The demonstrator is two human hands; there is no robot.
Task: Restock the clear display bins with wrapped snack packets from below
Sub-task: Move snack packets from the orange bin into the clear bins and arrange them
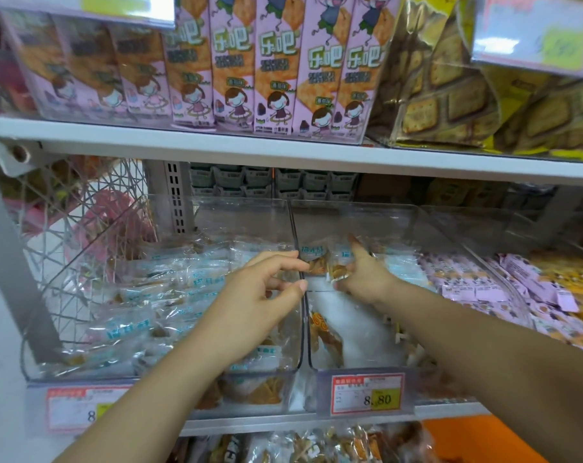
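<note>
My right hand (363, 279) reaches into the middle clear bin (350, 315) and grips a small bunch of clear-wrapped snack packets (331, 267) with blue print, its index finger stretched out toward the back. The front of that bin shows mostly bare floor, with one orange-marked packet (323, 335) against its left wall. My left hand (263, 289) hovers over the dividing wall between the bins, fingers loosely curled, thumb and fingers apart, holding nothing that I can see. The left clear bin (216, 200) is piled with the same blue-printed packets (149, 295).
A bin of pink-wrapped packets (467, 282) stands to the right, then one with yellow and pink packets (567, 295). Price tags (367, 394) hang on the shelf edge. More wrapped snacks (300, 446) lie on the shelf below. A white shelf (283, 145) with pink boxes is overhead.
</note>
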